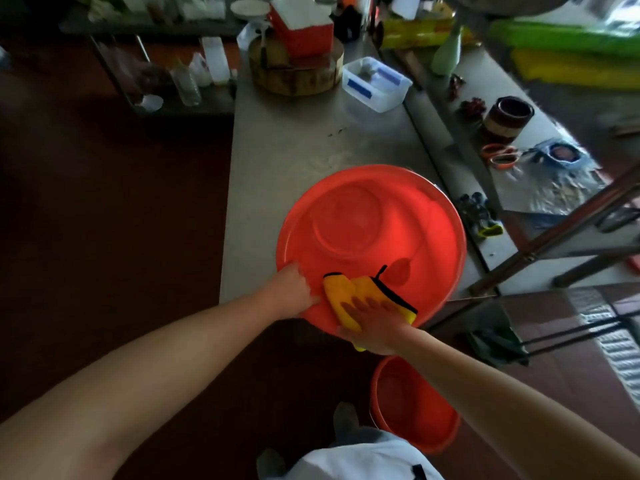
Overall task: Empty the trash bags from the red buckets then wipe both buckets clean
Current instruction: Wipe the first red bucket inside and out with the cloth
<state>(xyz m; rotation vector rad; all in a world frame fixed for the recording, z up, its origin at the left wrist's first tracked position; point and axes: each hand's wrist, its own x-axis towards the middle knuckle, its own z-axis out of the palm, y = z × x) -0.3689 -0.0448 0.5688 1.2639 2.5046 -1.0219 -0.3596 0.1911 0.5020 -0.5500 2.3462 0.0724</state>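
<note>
A large red bucket (374,216) stands on the steel table's near end, its open mouth facing me and its inside bare. My left hand (294,289) grips its near-left rim. My right hand (377,323) lies flat, fingers spread, pressing a yellow cloth with black trim (349,289) against the inner wall by the near rim. A second, smaller red bucket (412,407) stands on the floor below my right forearm, beside my feet. No trash bag shows in either bucket.
The steel table (294,143) runs away from me, with a clear plastic box (375,83), a round wooden block (298,71) and a red carton (301,26) at its far end. A lower shelf on the right holds scissors (502,155) and a dark pot (507,117).
</note>
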